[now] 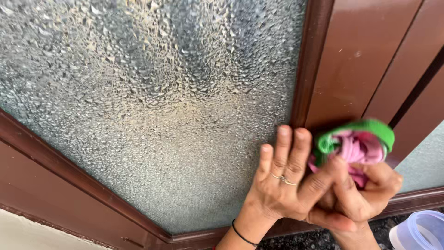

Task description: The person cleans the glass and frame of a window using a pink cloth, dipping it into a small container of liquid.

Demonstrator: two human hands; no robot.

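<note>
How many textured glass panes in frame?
2. The large pebbled frosted glass pane fills the left; a sliver of a second glass pane shows at the right edge, behind the pink-and-green cloth.

Grey-green, pebbled all over, with a sandy tan haze through the middle: glass pane. Glossy reddish brown: window frame, with darker brown lines between its boards. Pink and magenta, edged in bright green: bunched cloth. Thin silver ring on the left hand; black band at its wrist. Translucent pale blue-lilac: plastic container. Speckled black: ledge.
</note>
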